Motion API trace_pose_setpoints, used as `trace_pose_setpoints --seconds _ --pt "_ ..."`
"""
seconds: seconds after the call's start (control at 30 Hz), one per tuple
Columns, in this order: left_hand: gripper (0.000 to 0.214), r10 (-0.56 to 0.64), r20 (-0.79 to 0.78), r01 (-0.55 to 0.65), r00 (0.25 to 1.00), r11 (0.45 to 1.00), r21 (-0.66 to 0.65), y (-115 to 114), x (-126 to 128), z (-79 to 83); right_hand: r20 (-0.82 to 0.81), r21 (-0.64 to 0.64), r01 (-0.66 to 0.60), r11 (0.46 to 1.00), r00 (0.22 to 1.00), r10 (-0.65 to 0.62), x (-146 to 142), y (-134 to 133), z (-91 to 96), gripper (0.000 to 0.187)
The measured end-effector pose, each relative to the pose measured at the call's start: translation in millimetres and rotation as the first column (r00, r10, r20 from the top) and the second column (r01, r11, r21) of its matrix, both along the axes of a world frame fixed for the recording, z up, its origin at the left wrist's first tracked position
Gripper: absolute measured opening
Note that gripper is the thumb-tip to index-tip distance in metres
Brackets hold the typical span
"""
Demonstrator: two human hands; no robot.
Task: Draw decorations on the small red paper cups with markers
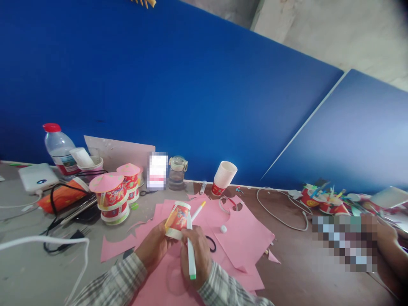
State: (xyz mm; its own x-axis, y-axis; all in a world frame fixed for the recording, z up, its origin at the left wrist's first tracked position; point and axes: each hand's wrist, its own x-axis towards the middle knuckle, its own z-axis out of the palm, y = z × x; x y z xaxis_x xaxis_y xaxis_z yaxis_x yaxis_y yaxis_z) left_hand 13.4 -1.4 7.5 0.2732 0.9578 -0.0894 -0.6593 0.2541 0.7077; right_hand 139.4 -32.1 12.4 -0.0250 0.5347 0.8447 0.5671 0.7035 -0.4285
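Observation:
In my left hand is a paper cup, red with a yellow panel and pale rims, tilted above the pink paper. My right hand is closed around a white marker with a green end pointing toward me. The marker's far end lies against the cup's right side; whether it touches the surface I cannot tell. Just beyond my right hand is a white pen with a yellow end. On the paper sit a small white ball-like piece and a black loop, partly behind my right hand.
Red cups with pink cone roofs stand left, near a bottle and power bank. A glass jar and stacked paper cups line the blue partition. Cables cross the desk. Another person's hand is right.

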Motion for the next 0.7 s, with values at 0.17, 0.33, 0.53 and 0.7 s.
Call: trace_pose_setpoints --seconds 0.17,0.33,0.53,0.7 --pt "0.05 0.009 0.002 -0.009 1.0 0.996 -0.088 1 -1 -3.9 0.136 -0.009 -0.03 0.999 0.99 0.031 5 3 -3.9 0.035" --pt "0.046 -0.059 0.068 0.06 0.996 0.998 -0.011 -2 -1 -0.4 0.165 -0.056 -0.099 0.994 0.98 0.107 7 3 -2.7 0.034" --pt "0.049 -0.031 0.093 0.028 0.995 0.999 0.03 0 -3 -0.7 -0.088 -0.085 -0.105 0.991 0.991 0.098 4 -3 2.8 0.028" --pt "0.051 -0.003 0.085 0.001 0.996 1.0 0.028 1 -3 -0.2 -0.422 -0.271 -0.213 0.939 0.903 0.084 8 -10 14.7 0.018"
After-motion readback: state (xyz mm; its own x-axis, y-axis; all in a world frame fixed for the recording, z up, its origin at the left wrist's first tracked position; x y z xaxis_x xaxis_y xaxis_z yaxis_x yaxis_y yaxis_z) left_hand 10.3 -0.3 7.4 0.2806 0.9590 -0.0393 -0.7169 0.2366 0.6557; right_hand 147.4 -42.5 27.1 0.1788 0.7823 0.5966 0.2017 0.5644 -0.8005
